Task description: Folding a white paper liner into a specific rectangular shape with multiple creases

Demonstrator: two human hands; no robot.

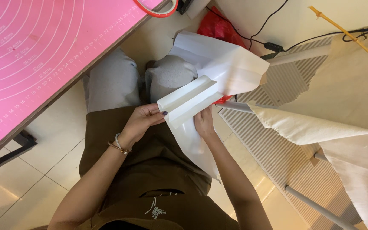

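Observation:
A large white sheet of paper (224, 64) lies across my lap, partly folded into a long narrow band (188, 100). My left hand (143, 119) pinches the near end of that folded band with fingertips and thumb. Just right of it, my right hand (204, 121) grips the same band, fingers tucked under the paper. The rest of the sheet spreads out over my grey-trousered knees (169, 74), and a loose flap hangs down by my right forearm.
A pink silicone mat with ring markings (35, 51) covers the table on the left, a red ring (156, 10) at its edge. A red bag (218, 27) and black cables (277, 25) lie on the floor. Cream cloth (346, 115) drapes a rack on the right.

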